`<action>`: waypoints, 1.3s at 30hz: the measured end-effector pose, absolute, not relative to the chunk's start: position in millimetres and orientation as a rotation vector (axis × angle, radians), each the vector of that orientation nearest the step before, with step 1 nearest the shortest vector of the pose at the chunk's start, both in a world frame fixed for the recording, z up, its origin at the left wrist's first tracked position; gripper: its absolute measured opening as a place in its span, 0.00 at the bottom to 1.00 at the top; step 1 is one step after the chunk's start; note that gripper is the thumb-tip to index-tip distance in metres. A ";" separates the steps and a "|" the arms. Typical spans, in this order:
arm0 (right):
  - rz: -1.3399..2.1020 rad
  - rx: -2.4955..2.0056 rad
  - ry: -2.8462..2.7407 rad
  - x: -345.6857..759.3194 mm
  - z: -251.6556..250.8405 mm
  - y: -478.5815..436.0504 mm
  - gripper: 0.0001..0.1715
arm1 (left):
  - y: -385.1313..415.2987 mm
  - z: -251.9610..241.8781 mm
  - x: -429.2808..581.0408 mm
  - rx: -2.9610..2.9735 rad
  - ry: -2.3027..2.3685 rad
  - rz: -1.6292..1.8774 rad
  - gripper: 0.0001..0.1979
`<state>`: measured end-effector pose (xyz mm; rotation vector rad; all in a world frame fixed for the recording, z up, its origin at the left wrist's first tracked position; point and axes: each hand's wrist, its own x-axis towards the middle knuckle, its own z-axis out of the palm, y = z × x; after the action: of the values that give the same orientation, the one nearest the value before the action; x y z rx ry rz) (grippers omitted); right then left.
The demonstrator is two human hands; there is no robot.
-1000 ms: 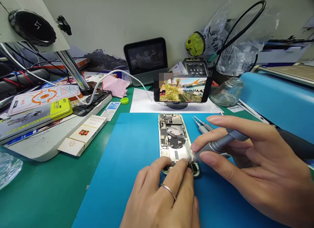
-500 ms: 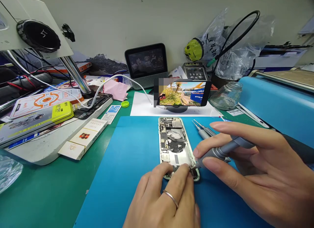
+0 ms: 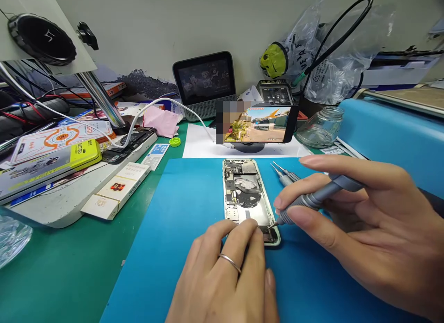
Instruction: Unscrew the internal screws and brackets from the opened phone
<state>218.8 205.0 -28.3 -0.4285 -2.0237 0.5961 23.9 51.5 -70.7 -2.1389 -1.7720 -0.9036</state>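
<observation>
Your left hand has shifted its fingers leftward, away from the slim tip of the grey, knurled screwdriver, baring more of the opened phone's lower right corner. Those bent fingers rest on its lower end, whether pinching anything cannot be told, while your right hand grasps the screwdriver between thumb and fingers. The round-cornered, pale-rimmed phone lies on a smooth blue mat.

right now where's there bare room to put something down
The blue mat is bare left of the opened phone and left hand, toward its left edge. It's crowded right of the phone: right hand, screwdriver, slim tools.
</observation>
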 end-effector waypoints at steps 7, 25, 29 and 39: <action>0.681 -0.424 -2.054 217.5 -16.3 203.2 0.42 | 55.9 -70.4 23.7 -2.114 -1.723 -0.898 0.25; 0.680 -0.420 -2.053 222.0 -20.3 201.9 0.42 | 53.4 -65.4 22.7 -2.108 -1.678 -0.907 0.22; 0.688 -0.429 -2.039 220.6 -17.5 200.7 0.42 | 53.6 -65.8 25.5 -2.079 -1.701 -0.921 0.22; 0.561 -0.416 -2.010 220.6 -27.5 207.5 0.42 | 55.3 -67.0 26.1 -2.082 -1.698 -0.934 0.22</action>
<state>220.6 207.5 -27.5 -0.4162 -2.0103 0.5607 26.1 55.3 -67.0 -2.0820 -1.6982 -0.9336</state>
